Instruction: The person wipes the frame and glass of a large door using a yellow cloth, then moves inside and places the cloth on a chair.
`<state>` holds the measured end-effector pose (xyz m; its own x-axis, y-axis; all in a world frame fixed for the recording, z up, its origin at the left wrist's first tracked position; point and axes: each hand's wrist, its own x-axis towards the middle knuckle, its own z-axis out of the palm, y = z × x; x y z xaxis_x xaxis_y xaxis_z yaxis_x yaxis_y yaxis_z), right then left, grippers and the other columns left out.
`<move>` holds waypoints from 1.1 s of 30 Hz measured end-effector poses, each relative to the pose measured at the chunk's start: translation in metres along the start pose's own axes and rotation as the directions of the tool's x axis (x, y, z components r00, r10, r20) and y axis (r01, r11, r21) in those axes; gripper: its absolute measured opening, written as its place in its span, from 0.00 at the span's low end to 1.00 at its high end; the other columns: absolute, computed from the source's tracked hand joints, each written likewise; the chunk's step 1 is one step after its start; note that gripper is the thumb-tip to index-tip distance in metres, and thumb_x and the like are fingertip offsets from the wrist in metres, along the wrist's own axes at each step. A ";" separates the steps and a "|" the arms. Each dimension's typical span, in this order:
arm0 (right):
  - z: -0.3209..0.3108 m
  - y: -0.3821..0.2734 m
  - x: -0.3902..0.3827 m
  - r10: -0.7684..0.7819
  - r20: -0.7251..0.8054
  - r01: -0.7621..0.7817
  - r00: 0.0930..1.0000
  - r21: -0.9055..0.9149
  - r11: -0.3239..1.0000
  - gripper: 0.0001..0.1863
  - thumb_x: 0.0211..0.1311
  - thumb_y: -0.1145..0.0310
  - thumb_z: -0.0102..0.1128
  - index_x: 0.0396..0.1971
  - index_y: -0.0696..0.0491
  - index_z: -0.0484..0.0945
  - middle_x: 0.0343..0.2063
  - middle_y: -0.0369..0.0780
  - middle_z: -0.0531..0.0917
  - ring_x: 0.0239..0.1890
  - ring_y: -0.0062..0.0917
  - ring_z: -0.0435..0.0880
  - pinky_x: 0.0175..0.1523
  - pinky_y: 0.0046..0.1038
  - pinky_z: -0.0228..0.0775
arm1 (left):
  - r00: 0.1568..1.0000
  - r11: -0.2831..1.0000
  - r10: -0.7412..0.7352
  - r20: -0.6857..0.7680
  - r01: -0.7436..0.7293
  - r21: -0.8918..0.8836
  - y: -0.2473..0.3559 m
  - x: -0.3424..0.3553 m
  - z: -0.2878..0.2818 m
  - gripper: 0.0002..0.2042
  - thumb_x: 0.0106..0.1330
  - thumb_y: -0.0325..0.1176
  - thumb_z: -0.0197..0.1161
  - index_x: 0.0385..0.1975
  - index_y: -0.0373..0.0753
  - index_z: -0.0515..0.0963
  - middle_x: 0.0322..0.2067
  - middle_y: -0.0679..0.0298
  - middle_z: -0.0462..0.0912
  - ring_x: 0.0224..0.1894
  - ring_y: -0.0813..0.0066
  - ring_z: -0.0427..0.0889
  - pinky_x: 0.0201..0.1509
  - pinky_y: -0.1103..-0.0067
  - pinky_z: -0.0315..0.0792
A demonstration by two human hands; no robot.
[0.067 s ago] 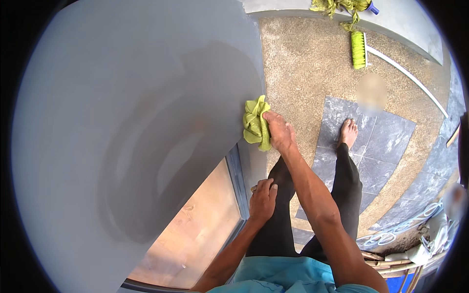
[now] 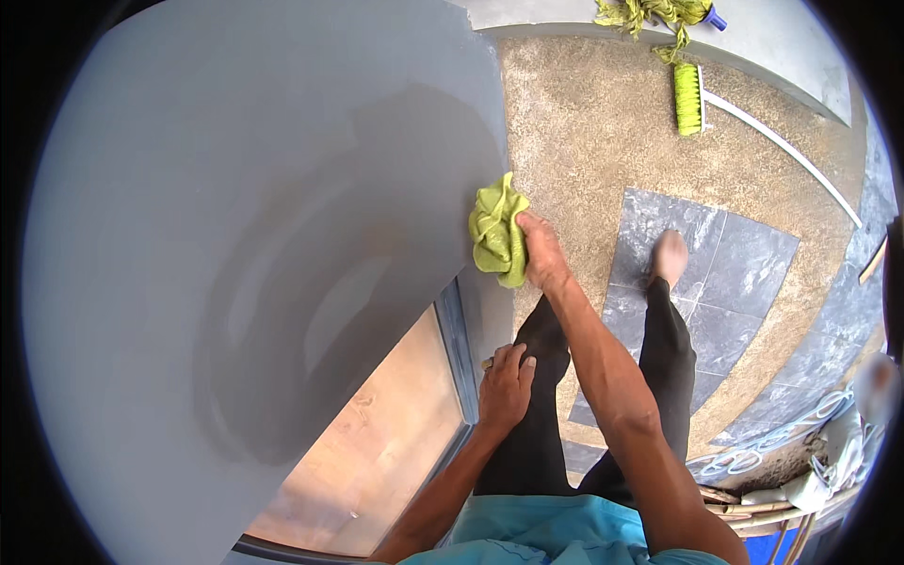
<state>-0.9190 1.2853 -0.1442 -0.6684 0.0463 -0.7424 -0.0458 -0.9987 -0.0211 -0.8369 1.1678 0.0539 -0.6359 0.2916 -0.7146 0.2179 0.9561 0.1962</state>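
A crumpled yellow-green cloth [image 2: 499, 231] is gripped in my right hand [image 2: 543, 250], with the fingers partly hidden behind its folds. The cloth lies against the right edge of a smooth grey wall surface [image 2: 188, 188]. Dark, damp-looking curved streaks [image 2: 311, 273] spread over that surface to the left of the cloth. My left hand [image 2: 507, 386] rests on my left thigh in dark leggings, its fingers laid over the leg and holding nothing.
Below the grey surface is a window-like opening with a dark frame [image 2: 455, 348]. A green-bristled brush [image 2: 689, 99] with a long white handle [image 2: 791, 151] lies on the pebbled floor, near a green mop head [image 2: 650, 13]. Bamboo poles [image 2: 753, 510] and a pale-blue hose [image 2: 782, 433] lie lower right.
My right hand has shifted very slightly right, and the cloth's folds have changed shape, its top corner reaching higher. My left hand stays on my thigh.
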 end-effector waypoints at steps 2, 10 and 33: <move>-0.010 -0.034 -0.002 0.039 -0.034 -0.034 0.999 0.120 0.992 0.22 0.74 0.60 0.46 0.59 0.59 0.72 0.53 0.44 0.79 0.53 0.33 0.80 0.61 0.36 0.72 | 0.998 0.997 0.062 -0.005 -0.062 0.039 0.021 0.000 -0.021 0.18 0.73 0.36 0.55 0.56 0.32 0.74 0.57 0.44 0.74 0.59 0.45 0.75 0.63 0.61 0.68; 0.046 -0.080 0.033 -0.210 0.106 0.234 0.972 -0.364 0.902 0.22 0.71 0.58 0.46 0.53 0.59 0.75 0.51 0.44 0.79 0.52 0.31 0.77 0.59 0.33 0.67 | 0.988 0.978 0.130 0.084 -0.142 0.155 0.061 0.035 -0.014 0.22 0.72 0.41 0.57 0.60 0.34 0.71 0.63 0.43 0.68 0.64 0.42 0.71 0.65 0.58 0.68; 0.020 -0.014 0.251 -0.476 -0.039 0.379 0.879 -0.548 0.745 0.26 0.69 0.55 0.43 0.56 0.62 0.68 0.53 0.46 0.72 0.59 0.37 0.66 0.68 0.34 0.54 | 0.991 0.997 0.072 0.113 -0.072 -0.002 0.061 0.139 -0.097 0.19 0.70 0.36 0.56 0.55 0.31 0.76 0.60 0.41 0.72 0.59 0.41 0.75 0.62 0.59 0.69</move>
<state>-1.1010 1.3114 -0.3167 -0.5362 0.5153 -0.6685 0.1195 -0.7377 -0.6645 -0.9843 1.2701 0.0317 -0.5308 0.3539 -0.7700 0.2613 0.9327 0.2485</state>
